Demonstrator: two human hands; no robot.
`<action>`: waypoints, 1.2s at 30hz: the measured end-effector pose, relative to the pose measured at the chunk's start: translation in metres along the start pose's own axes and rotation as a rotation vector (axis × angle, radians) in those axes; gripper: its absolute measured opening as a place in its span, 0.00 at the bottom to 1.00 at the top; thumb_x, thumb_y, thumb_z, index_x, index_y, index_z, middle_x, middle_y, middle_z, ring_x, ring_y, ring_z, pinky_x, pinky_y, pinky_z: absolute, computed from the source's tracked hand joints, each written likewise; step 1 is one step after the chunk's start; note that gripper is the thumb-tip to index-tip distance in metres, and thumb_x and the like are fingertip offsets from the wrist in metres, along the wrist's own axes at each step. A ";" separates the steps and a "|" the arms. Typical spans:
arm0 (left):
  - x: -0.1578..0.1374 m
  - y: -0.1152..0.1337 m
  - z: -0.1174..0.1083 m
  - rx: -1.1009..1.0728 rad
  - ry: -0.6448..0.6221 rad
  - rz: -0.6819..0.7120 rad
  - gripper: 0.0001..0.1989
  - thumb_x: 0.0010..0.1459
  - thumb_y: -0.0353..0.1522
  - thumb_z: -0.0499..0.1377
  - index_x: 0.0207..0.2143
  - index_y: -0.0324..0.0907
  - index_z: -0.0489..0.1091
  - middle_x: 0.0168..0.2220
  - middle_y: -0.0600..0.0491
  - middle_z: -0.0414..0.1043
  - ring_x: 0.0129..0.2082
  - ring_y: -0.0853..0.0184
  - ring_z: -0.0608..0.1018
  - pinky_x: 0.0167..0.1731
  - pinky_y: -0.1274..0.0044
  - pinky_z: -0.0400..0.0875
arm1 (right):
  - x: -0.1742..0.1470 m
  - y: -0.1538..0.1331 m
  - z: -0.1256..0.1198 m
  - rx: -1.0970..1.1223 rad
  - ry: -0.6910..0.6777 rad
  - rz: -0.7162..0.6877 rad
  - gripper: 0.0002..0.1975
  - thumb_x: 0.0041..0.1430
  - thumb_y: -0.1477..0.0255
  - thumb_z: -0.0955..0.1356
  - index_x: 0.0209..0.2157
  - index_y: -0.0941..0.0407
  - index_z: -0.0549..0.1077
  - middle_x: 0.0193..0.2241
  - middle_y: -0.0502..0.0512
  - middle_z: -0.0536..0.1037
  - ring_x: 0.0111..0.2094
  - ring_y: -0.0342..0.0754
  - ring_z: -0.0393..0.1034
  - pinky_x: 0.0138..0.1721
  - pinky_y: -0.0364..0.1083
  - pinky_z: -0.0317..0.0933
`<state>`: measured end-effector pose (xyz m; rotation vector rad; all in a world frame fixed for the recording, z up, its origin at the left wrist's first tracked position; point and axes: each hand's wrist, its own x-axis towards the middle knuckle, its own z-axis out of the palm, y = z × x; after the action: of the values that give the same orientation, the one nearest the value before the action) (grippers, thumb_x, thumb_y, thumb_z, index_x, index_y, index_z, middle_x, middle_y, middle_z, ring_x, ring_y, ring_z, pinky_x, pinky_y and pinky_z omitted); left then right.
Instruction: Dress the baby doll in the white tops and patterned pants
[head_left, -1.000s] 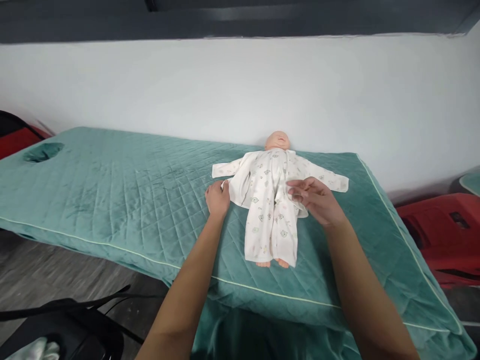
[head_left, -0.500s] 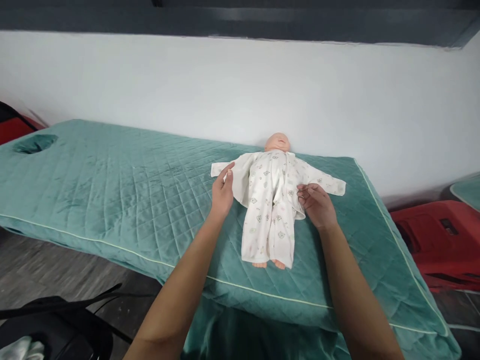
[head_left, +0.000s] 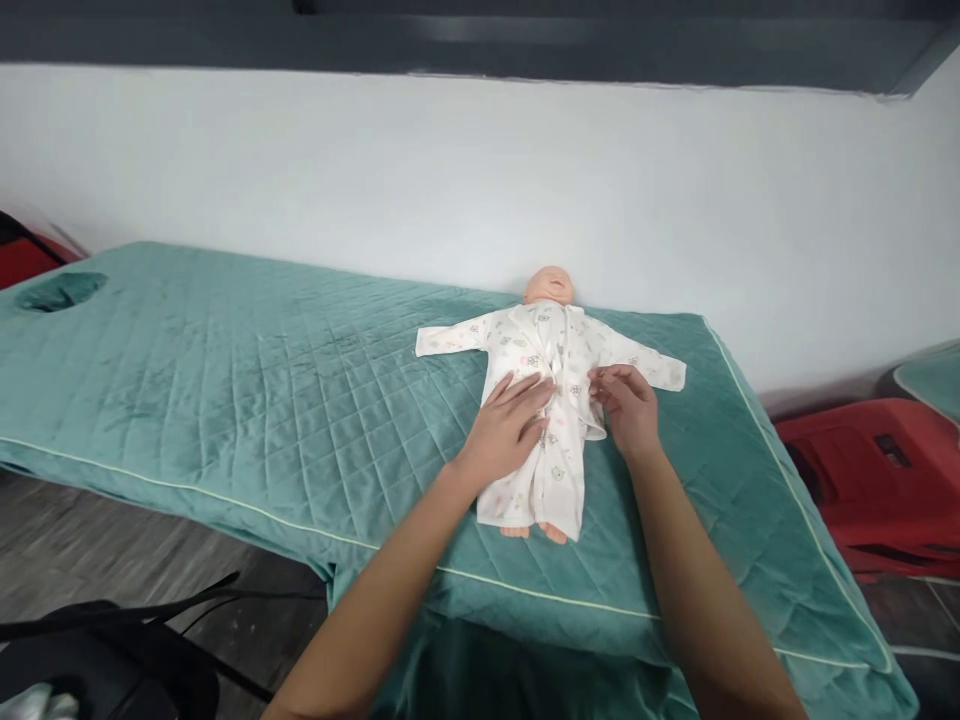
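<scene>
On the green quilted cover lies a baby doll on its back, its head toward the wall. It wears a white printed baby jacket with both sleeves spread wide, and matching trousers from which the feet show. My left hand rests flat over the jacket front at the doll's belly, fingers stretched out. At the jacket's right edge, my right hand has its thumb and fingertips pinched together on the cloth.
A massage bed with a face hole at its left end stands against a white wall. Red plastic chairs are beyond the right end. A black bag with straps sits at lower left.
My left hand has moved right and down from the doll's left-side sleeve onto its belly. The jacket's left panel, folded outward before, now lies across the front. My right hand stays at the edge.
</scene>
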<state>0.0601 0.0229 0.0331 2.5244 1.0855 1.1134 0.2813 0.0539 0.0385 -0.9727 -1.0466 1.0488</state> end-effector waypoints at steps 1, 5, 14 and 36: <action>-0.004 0.000 0.003 -0.064 0.024 -0.034 0.23 0.68 0.33 0.52 0.65 0.49 0.61 0.62 0.50 0.70 0.67 0.62 0.67 0.71 0.56 0.53 | 0.000 -0.001 0.005 -0.091 0.064 -0.082 0.07 0.55 0.64 0.72 0.32 0.52 0.72 0.35 0.51 0.77 0.32 0.44 0.70 0.37 0.45 0.66; -0.011 -0.003 0.009 -0.320 0.129 -0.156 0.23 0.68 0.33 0.53 0.64 0.51 0.60 0.56 0.52 0.76 0.62 0.64 0.73 0.71 0.55 0.52 | 0.005 -0.014 0.032 -0.497 0.166 -0.443 0.05 0.62 0.67 0.67 0.38 0.52 0.73 0.39 0.54 0.76 0.40 0.49 0.70 0.44 0.48 0.65; -0.010 -0.011 0.010 -0.286 0.516 -0.394 0.13 0.68 0.38 0.53 0.47 0.47 0.75 0.51 0.47 0.75 0.54 0.61 0.75 0.58 0.63 0.68 | 0.060 -0.031 0.123 -1.363 -0.290 -0.556 0.15 0.62 0.68 0.70 0.47 0.60 0.72 0.51 0.71 0.71 0.54 0.67 0.63 0.50 0.62 0.63; -0.011 -0.018 0.012 -0.330 0.580 -0.486 0.11 0.69 0.39 0.52 0.37 0.45 0.71 0.43 0.49 0.73 0.48 0.63 0.74 0.54 0.67 0.68 | 0.012 -0.082 0.096 -0.670 -0.514 -0.250 0.10 0.63 0.62 0.66 0.40 0.49 0.78 0.41 0.54 0.79 0.42 0.54 0.73 0.46 0.55 0.69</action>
<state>0.0533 0.0298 0.0104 1.5954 1.3939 1.7285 0.2057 0.0586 0.1408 -1.0753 -1.9733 0.7569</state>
